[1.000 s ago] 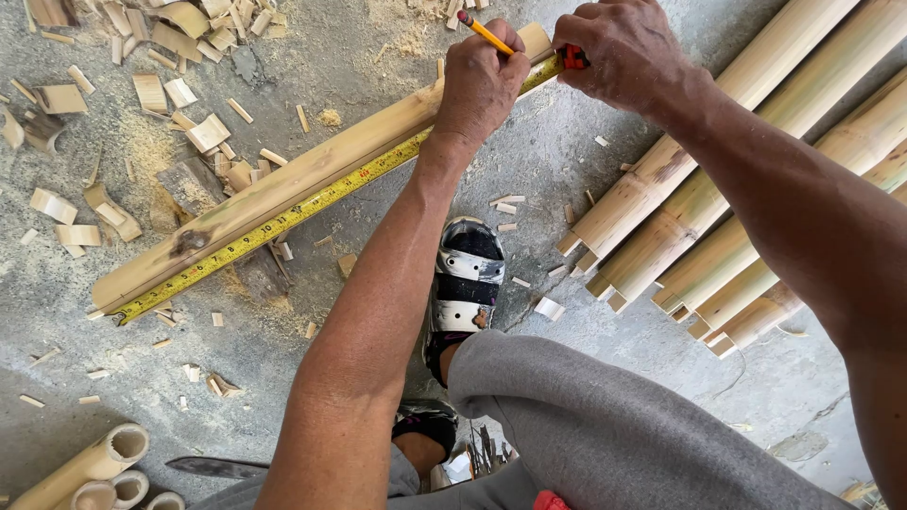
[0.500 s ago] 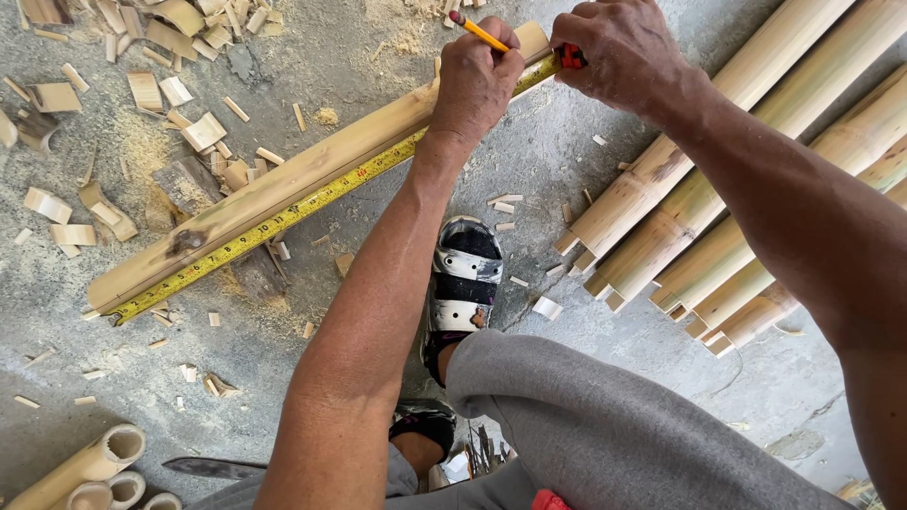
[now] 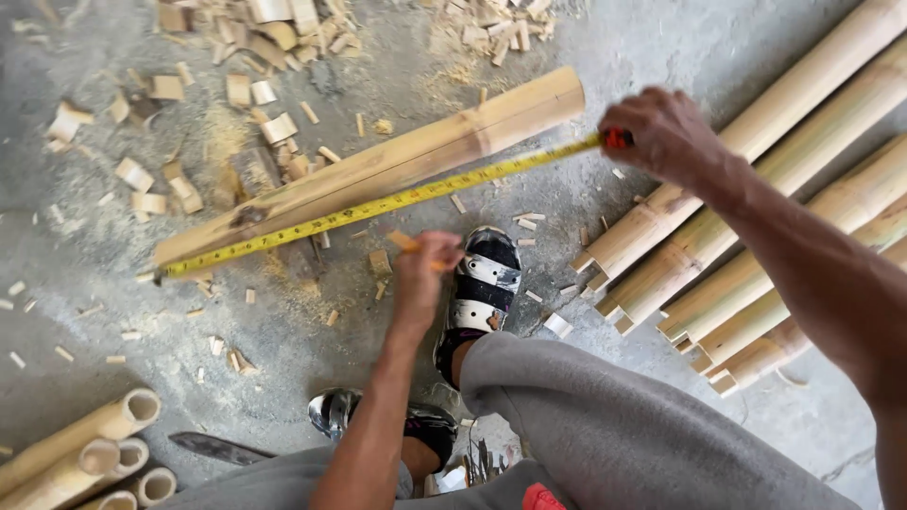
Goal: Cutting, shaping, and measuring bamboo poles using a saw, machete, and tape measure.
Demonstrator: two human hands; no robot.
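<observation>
We see a split bamboo piece lying on the concrete floor, running diagonally from lower left to upper right. A yellow tape measure is stretched along its near edge, touching or just beside it; the hook end sits at the lower-left end of the piece.

Our right hand is past the upper-right end of the bamboo piece. Its fingers are curled around the red tape measure case, of which only a small part shows.

Our left hand is below the tape, apart from the bamboo piece and just beside a black and white sandal. Its fingers pinch a pencil, whose tan end sticks out to the upper left.

To the right, a row of round bamboo poles lies side by side, with the cut ends toward the sandal. A second group of hollow bamboo poles lies at the lower left, near a dark blade on the floor. Wood chips and sawdust are scattered across the upper left of the floor.
</observation>
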